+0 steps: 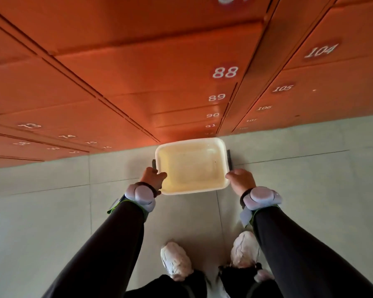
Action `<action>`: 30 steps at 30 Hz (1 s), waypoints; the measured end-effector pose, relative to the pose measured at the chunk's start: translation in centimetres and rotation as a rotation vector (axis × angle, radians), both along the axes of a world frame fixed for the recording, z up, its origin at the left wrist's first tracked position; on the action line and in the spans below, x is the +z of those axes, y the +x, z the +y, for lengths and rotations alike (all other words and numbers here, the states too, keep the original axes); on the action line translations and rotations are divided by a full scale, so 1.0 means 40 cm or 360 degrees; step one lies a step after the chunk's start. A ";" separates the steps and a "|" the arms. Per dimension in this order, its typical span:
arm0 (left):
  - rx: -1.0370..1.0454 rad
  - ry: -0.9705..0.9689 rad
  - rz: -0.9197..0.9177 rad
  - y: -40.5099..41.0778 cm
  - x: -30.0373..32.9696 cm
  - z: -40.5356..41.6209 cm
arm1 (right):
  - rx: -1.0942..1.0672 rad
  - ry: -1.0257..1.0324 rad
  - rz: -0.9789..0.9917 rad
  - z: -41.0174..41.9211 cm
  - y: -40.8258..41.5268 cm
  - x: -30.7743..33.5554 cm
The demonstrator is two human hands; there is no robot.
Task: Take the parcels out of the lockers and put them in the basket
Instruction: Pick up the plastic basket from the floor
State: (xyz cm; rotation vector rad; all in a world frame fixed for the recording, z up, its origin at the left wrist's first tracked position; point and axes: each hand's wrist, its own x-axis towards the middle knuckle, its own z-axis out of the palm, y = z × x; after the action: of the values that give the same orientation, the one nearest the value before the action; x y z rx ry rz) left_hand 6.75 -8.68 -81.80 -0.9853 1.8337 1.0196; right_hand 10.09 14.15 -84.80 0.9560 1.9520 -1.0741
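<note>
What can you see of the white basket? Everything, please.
The basket is a cream-white rectangular tub with rounded corners and a rolled rim, and looks like plastic. It is empty, with only a few small dark specks inside. Dark handle pieces stick out at its two short sides. It is upright and level, held in front of the orange lockers over the tiled floor. The left hand grips its left edge and the right hand its right edge. Whether it touches the floor is unclear.
</note>
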 end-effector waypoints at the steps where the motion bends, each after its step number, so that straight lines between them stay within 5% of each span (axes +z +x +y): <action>1: 0.0003 -0.0024 -0.0012 0.003 -0.046 -0.005 | -0.0044 0.0002 -0.0019 0.000 0.005 -0.048; 8: -0.0228 -0.0394 0.0140 0.017 -0.269 -0.042 | -0.0266 0.0110 -0.0076 -0.016 0.027 -0.269; 16: -0.0184 -0.0251 0.0144 0.029 -0.391 -0.067 | -0.0393 0.0240 -0.0075 -0.043 0.017 -0.380; 30: 0.0072 -0.0178 -0.0011 0.101 -0.208 -0.087 | -0.0215 0.0516 0.0023 0.002 0.104 -0.195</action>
State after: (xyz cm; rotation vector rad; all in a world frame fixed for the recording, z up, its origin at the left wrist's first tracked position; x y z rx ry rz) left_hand 10.79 -12.16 -90.10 -1.0999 1.8873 0.9476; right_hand 14.24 14.21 -92.60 1.2719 2.1396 -0.8515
